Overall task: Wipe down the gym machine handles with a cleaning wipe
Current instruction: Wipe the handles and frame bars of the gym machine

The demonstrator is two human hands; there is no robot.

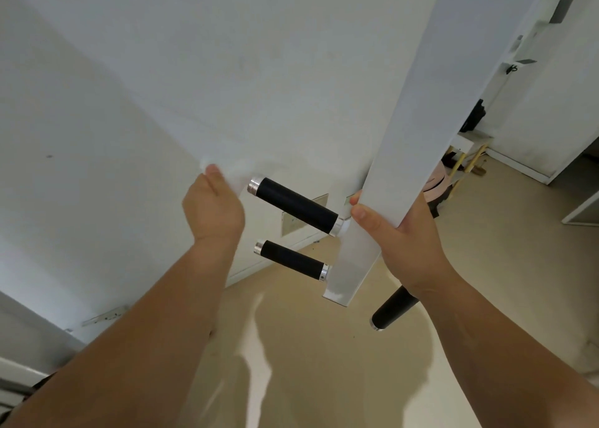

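Fingers [363,215] of the right hand [402,236] are clamped round the flat, smooth white bar [418,129], with the thumb lying on its front face. The left hand [212,207] pinches a soft, crumpled white wipe [235,176] — blurred — just beside the chrome end cap of the upper handle [296,205], a matte black cylinder. A second such handle [291,259] juts out below it — a third [393,309] shows under the right wrist.

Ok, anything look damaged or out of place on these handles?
Nothing stands out. The upper handle and lower handle sit parallel on the white bar, caps in place. The left hand holds the wipe at the upper handle's end; the right hand grips the bar.
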